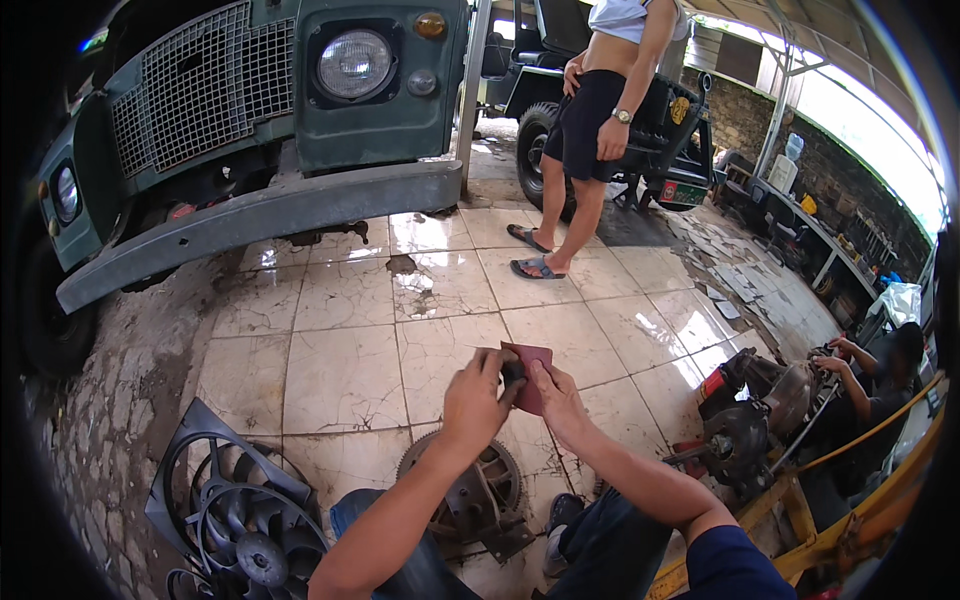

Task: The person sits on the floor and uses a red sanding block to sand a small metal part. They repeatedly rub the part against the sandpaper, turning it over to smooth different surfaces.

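In front of my body, above the tiled floor, my two hands meet. My right hand (561,408) grips a folded piece of reddish-brown sandpaper (533,362), its thumb lying along the sheet. My left hand (477,398) is closed beside it, fingertips pinching a small dark part (512,371) against the sandpaper. The part's exact kind is hidden by my fingers. Below my forearms, between my legs, a greasy toothed metal wheel (510,470) with a bracket-like assembly lies on the tiles.
Black cooling fans (260,555) lie at the lower left. A green vehicle's bumper (270,215) spans the upper left. Someone in dark shorts (590,120) stands ahead. On the right, another person's arm (853,375) reaches to a greasy gearbox-like unit (780,395), near a yellow metal frame (800,510).
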### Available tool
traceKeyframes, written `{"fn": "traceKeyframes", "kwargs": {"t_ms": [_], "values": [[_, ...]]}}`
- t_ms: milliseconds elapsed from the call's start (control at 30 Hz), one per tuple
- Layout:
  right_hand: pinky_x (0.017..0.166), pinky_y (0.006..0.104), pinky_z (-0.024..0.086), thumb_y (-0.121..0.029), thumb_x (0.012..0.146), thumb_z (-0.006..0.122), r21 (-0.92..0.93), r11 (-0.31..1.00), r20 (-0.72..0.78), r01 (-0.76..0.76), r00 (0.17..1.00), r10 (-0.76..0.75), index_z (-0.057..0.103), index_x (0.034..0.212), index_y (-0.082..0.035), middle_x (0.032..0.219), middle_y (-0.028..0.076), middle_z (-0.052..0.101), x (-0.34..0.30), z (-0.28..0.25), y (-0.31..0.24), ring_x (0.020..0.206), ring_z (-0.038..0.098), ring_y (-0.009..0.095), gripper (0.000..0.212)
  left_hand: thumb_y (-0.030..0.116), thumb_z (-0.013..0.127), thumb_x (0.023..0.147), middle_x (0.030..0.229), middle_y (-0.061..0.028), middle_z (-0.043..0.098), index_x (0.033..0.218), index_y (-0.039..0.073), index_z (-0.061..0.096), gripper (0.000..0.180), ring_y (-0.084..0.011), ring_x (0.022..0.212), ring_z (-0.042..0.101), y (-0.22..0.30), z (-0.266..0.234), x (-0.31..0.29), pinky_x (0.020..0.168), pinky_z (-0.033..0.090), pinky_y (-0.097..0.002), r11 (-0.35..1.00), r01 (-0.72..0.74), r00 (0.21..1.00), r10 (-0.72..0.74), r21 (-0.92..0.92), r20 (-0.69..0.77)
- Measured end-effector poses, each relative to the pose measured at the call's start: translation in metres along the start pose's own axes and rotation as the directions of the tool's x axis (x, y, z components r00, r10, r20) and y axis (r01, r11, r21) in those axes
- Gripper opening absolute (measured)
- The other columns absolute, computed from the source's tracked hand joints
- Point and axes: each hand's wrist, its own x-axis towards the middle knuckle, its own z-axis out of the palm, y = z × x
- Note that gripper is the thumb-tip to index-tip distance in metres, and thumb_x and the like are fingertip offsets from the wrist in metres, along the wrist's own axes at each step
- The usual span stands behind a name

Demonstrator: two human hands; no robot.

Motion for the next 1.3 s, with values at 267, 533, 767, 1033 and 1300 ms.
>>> {"fn": "traceKeyframes", "kwargs": {"t_ms": [267,533,767,1033,1300], "values": [[0.077,0.0251,0.047,-0.042,0.101,0.045,0.067,0.983,-0.045,-0.169,0.984,0.172,0.059,0.114,0.001,0.096,0.003,0.062,0.013,0.002,0.001,0.086,0.057,0.008,0.046,0.017,0.070,0.083,0.101,-0.0116,0.060,0.108,0.007,0.054,0.031,-0.0273,0.074,0.063,-0.007,0.010,0.009,0.066,0.050,-0.0406,0.988,0.145,0.989,-0.145,-0.044,0.012],[0.077,0.0257,0.048,-0.039,0.101,0.046,0.087,0.985,-0.083,-0.147,0.984,0.155,0.059,0.113,0.000,0.097,0.005,0.063,0.013,0.006,0.004,0.086,0.058,0.009,0.043,0.022,0.070,0.083,0.101,-0.0126,0.061,0.108,0.008,0.054,0.033,-0.0299,0.080,0.065,-0.004,0.009,0.007,0.066,0.051,-0.0424,0.993,0.106,0.994,-0.107,0.056,0.020],[0.080,0.0265,0.048,-0.040,0.101,0.046,0.041,0.983,-0.060,-0.180,0.981,0.182,0.059,0.114,0.000,0.099,0.005,0.064,0.020,-0.002,0.007,0.089,0.059,0.010,0.045,0.021,0.068,0.084,0.101,-0.0120,0.061,0.108,0.006,0.053,0.032,-0.0327,0.078,0.064,-0.012,0.011,0.012,0.066,0.050,-0.0435,0.992,0.118,0.993,-0.117,0.041,-0.008],[0.084,0.0258,0.047,-0.043,0.100,0.048,0.078,0.982,-0.053,-0.172,0.983,0.176,0.058,0.118,0.001,0.105,0.004,0.062,0.015,0.003,-0.001,0.093,0.057,0.009,0.048,0.018,0.068,0.084,0.105,-0.0141,0.058,0.108,0.006,0.054,0.031,-0.0358,0.083,0.063,0.001,-0.001,0.014,0.069,0.050,-0.0441,0.996,0.064,0.997,-0.062,0.054,-0.039],[0.086,0.0267,0.047,-0.042,0.100,0.048,0.085,0.981,-0.013,-0.176,0.984,0.177,0.058,0.119,0.000,0.106,0.003,0.062,0.016,0.000,-0.003,0.094,0.058,0.009,0.047,0.018,0.068,0.084,0.103,-0.0130,0.058,0.109,0.006,0.054,0.031,-0.0312,0.072,0.061,-0.001,-0.006,0.009,0.065,0.049,-0.0420,0.997,0.072,0.997,-0.073,0.030,0.019]]}}
